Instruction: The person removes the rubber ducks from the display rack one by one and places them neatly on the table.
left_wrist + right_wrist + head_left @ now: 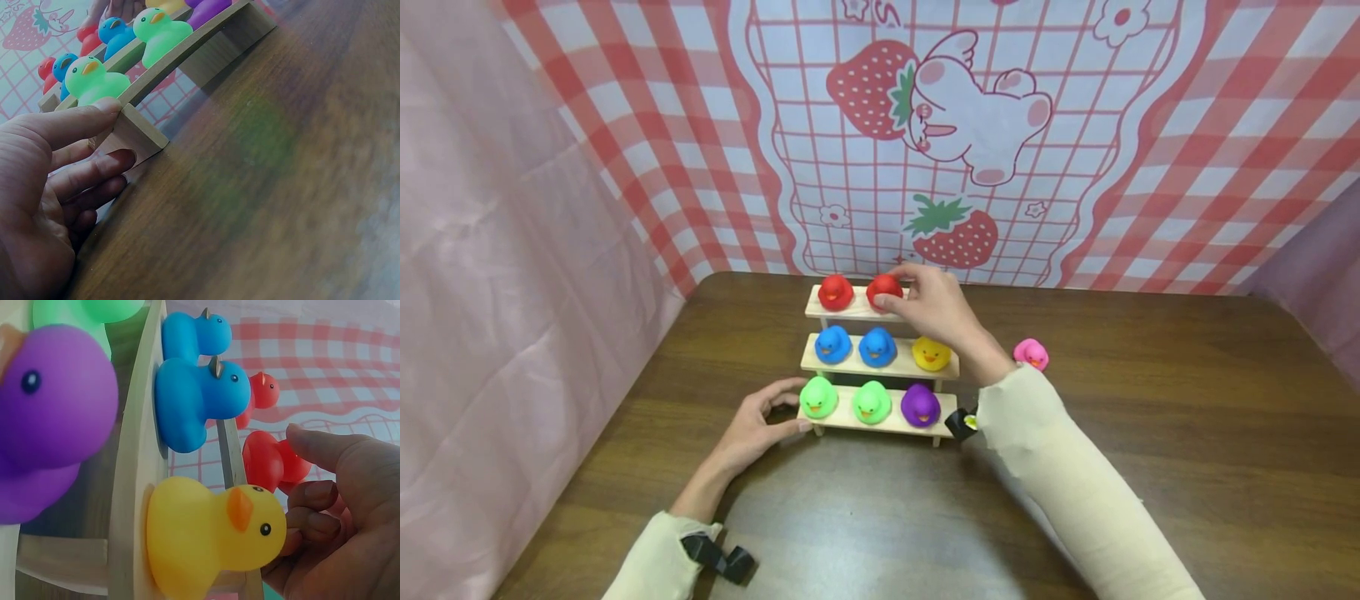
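Observation:
On a three-tier wooden display stand (880, 422) sit several rubber ducks. My right hand (936, 304) pinches a red duck (883, 292) at the top tier, thumb in front and fingers behind; another red duck (835, 292) sits to its left. The middle tier bears two blue ducks (877, 347) and a yellow duck (209, 534), which is below my right hand. Along the bottom tier are two green ducks (94, 81) and a purple duck (921, 406). My left hand (756, 425) grips the left end of the bottom tier, its thumb beside a green duck.
A pink duck (1032, 354) lies on the brown wooden table (1187, 400), right of the stand and beyond my right forearm. Behind the table hangs a red checked cloth (685, 150) with strawberry prints. A pale pink curtain (512, 250) borders the left side.

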`<state>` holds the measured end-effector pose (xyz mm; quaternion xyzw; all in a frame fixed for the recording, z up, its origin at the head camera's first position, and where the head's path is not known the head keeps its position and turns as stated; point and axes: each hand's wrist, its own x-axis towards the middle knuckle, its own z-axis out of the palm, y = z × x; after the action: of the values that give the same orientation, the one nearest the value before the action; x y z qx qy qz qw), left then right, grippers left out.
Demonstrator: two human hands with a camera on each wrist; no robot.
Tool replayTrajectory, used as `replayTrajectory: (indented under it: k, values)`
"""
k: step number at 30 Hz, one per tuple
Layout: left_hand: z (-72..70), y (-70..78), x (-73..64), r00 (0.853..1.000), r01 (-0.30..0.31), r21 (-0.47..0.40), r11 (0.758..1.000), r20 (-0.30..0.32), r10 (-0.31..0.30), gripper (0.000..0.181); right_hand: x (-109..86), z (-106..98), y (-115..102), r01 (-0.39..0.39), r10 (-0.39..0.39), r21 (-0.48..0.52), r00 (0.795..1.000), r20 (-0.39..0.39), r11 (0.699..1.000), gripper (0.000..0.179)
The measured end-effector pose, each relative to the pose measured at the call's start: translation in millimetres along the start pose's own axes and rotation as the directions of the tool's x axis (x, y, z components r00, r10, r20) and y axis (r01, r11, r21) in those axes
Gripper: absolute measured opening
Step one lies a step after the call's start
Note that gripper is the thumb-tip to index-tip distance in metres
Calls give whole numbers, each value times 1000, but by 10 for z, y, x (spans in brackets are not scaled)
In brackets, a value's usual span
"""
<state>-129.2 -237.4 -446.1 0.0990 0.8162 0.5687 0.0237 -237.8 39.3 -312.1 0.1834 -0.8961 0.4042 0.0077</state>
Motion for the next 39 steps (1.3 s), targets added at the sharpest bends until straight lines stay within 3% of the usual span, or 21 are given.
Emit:
replayTrajectory:
  k: [39]
  values:
    - [-2,1,-7,1000,1,5,1000,-2,-1,60,-193,-272,225,-47,47,-1,999,-23,999,47]
